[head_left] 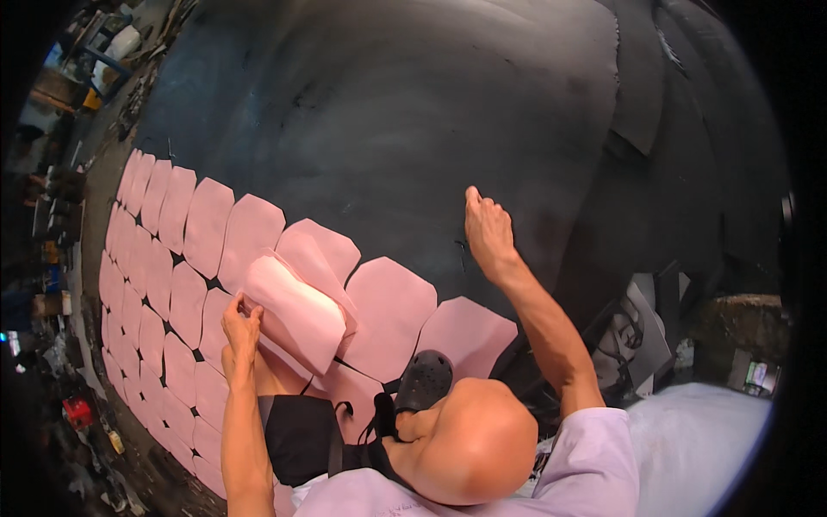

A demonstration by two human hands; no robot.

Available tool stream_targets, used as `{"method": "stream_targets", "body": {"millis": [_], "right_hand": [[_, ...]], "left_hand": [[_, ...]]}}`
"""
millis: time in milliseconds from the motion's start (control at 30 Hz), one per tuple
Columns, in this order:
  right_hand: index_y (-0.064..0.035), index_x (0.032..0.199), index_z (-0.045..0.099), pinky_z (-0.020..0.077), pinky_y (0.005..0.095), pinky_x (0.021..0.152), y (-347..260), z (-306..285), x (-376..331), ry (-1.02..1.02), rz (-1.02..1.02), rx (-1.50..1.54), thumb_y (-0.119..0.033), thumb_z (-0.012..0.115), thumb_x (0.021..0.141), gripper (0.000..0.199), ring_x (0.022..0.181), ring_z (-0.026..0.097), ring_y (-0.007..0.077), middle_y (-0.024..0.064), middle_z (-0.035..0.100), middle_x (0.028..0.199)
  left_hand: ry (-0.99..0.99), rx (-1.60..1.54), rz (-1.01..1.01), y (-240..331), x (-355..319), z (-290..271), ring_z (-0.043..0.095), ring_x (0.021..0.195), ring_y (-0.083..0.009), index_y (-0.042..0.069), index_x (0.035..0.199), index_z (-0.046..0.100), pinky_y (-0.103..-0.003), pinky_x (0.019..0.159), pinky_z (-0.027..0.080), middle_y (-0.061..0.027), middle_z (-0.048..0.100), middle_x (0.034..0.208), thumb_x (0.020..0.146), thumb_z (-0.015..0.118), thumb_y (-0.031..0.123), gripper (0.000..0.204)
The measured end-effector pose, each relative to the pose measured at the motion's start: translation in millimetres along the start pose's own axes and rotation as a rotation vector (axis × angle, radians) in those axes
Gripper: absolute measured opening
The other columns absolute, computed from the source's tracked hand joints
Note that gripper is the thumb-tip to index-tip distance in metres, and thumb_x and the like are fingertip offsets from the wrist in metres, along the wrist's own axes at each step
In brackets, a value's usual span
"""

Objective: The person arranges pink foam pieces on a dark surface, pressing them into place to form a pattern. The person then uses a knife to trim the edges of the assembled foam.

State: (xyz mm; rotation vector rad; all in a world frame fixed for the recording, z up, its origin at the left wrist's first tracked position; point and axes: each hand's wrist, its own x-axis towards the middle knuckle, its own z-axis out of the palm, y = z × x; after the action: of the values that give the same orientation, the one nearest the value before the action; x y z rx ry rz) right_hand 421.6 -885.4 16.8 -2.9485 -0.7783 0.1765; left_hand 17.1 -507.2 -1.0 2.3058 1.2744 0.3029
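My left hand (242, 326) grips the edge of a small stack of pink sheet pieces (297, 314), thumb on top; the stack tilts up over other pieces. Under and beside it, flat pink pieces (388, 297) with cut-off corners lie in rows on a large black sheet (388, 129). My right hand (488, 226) is closed, stretched out over the black sheet to the right of the rows. What its fingers hold, if anything, is hidden. Between my arms are my bare knee (474, 435) and a dark clog (424, 379) on the pink pieces.
Grey and black offcuts (642, 332) are heaped at the right, next to a pale plastic covering (706, 439). Along the left lie cluttered items, among them a red object (77, 412). Wrinkled dark sheeting (642, 112) lies at the far right.
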Motion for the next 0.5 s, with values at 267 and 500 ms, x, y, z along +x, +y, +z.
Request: {"method": "stream_targets", "body": {"millis": [267,500], "right_hand": [[-0.0048,0.1,0.083,0.0668,0.0334,0.068,18.0,-120.3,90.7,-0.772,0.042,0.281,-0.035,0.084,0.101,0.03,0.071,0.075,0.0174,0.0075,0.081,0.085],[-0.0057,0.108,0.083,0.0689,0.0389,0.082,-14.3,-157.8,136.4,-1.057,0.047,-0.069,-0.04,0.078,0.104,0.035,0.092,0.082,0.0229,0.0108,0.085,0.112]], "left_hand": [[-0.138,0.129,-0.017,-1.2,25.5,-31.7,0.08,0.103,-0.0396,-0.007,0.118,0.081,-0.045,0.094,0.062,-0.0257,0.083,0.109,0.072,0.098,0.014,0.053],[-0.162,0.116,-0.13,11.5,33.7,-40.1,0.078,0.102,-0.0403,-0.005,0.109,0.08,-0.047,0.091,0.061,-0.0227,0.081,0.109,0.066,0.103,0.016,0.053]]}}
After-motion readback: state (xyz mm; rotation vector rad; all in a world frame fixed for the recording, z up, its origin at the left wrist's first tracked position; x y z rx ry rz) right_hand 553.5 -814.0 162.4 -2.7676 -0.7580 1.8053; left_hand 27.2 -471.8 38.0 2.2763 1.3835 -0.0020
